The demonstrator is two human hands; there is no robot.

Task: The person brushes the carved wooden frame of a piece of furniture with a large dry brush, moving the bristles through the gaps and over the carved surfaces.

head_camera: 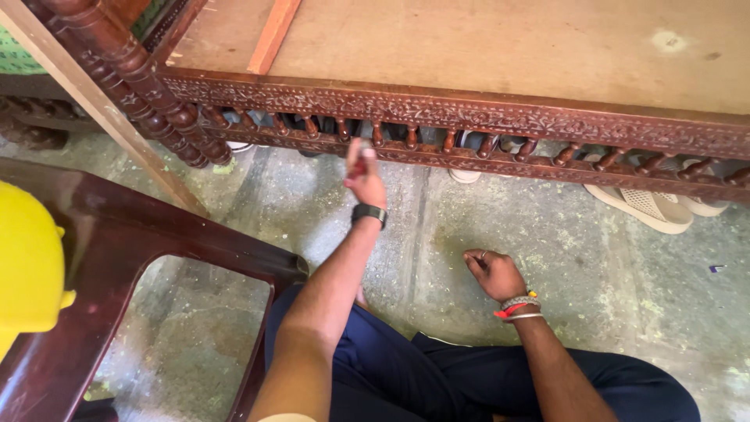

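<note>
Seated cross-legged on the concrete floor (547, 234) in dark blue trousers (437, 375), I look down at my two bare arms. Near me on the left stands a dark polished wooden frame (117, 258), with a yellow plastic thing (27, 266) at the left edge. My right hand (494, 273), bands at the wrist, rests on the floor with its fingers curled into a loose fist; I cannot tell whether it holds anything. Farther out, my left hand (366, 178), a dark watch (369, 212) at the wrist, reaches up to the carved wooden rail (500, 117) of the bed frame, fingers closed around a small reddish thing (358, 162) too blurred to name, pressed at the row of turned spindles (412, 138). Beyond the rail, pale shoes (648, 207) lie on the floor at far right, under the flat brown board (508, 47) of the bed.
</note>
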